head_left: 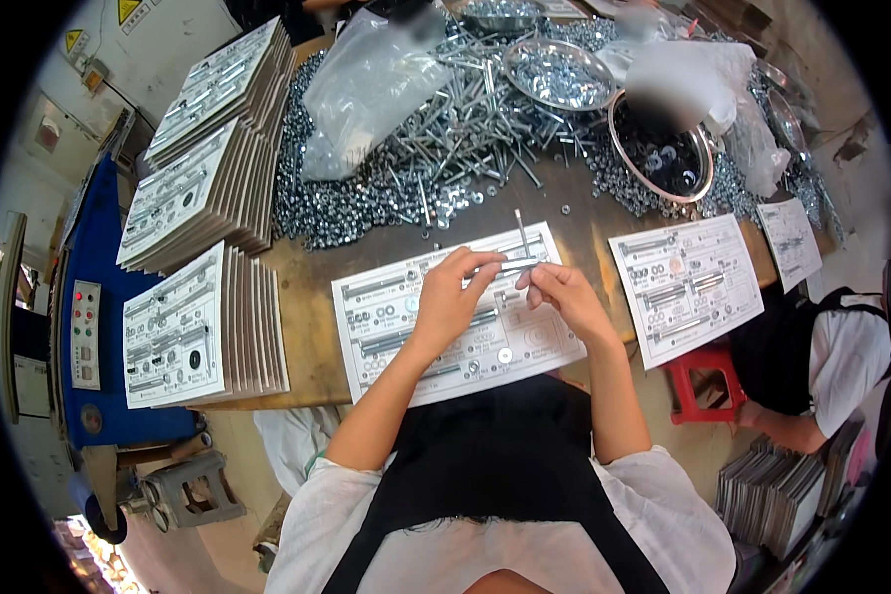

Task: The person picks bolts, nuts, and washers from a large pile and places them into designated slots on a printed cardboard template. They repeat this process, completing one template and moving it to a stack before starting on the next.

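Observation:
Over a white printed card [559,342] on the table, my two hands meet at their fingertips. My left hand [452,297] pinches a slim silver bolt [510,264] that lies crosswise and reaches to the right fingers. Another long bolt [521,230] points away from me, its near end at the fingertips of my right hand [567,299], which are closed on it. Several bolts, nuts and washers lie on the card's printed outlines, with a pale round washer [505,354] near its front edge. Where the two bolts meet, the fingers partly hide them.
Loose bolts [485,124] and nuts [332,213] heap across the back, with a plastic bag [366,99] and metal bowls [558,99]. Stacked cards [173,327] line the left. Another filled card [688,317] lies right. A person [837,361] sits beyond, near a red stool [703,386].

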Demonstrator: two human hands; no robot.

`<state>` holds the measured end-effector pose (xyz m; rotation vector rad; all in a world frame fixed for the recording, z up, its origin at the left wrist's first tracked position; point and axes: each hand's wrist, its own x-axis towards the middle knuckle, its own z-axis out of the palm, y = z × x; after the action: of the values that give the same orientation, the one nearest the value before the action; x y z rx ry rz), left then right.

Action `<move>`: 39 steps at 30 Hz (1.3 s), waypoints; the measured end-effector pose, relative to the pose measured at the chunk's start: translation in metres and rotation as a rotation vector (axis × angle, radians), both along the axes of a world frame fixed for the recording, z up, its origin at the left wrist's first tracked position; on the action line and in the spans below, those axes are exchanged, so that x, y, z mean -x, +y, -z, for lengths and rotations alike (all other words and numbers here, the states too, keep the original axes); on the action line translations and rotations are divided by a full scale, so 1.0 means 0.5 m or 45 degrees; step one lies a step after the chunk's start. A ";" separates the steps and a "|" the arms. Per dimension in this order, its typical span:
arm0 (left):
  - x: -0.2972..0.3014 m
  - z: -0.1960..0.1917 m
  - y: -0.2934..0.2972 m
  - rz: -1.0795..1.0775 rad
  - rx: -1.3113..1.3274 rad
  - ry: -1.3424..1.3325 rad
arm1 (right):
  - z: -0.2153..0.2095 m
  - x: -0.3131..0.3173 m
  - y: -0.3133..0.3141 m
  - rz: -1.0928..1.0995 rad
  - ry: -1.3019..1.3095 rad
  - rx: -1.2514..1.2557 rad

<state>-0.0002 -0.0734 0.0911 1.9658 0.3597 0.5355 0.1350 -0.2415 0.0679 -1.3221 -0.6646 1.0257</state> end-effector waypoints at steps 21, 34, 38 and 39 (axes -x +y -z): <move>-0.022 0.179 -0.115 0.136 -0.918 0.097 | 0.060 0.073 -0.165 0.136 -1.301 1.037; -0.015 0.143 -0.092 -0.019 -0.757 0.006 | 0.010 -0.048 -0.164 0.332 -1.038 1.047; -0.031 0.082 -0.081 0.002 -0.706 -0.124 | -0.031 -0.351 -0.161 1.194 -1.404 0.429; -0.036 0.072 -0.082 0.009 -0.710 -0.147 | -0.027 -0.425 -0.171 1.168 -1.476 0.641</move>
<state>0.0177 -0.1142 0.0553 2.4524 0.1349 0.8044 0.3473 -0.3270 0.0812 -2.3438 -0.4960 -0.4536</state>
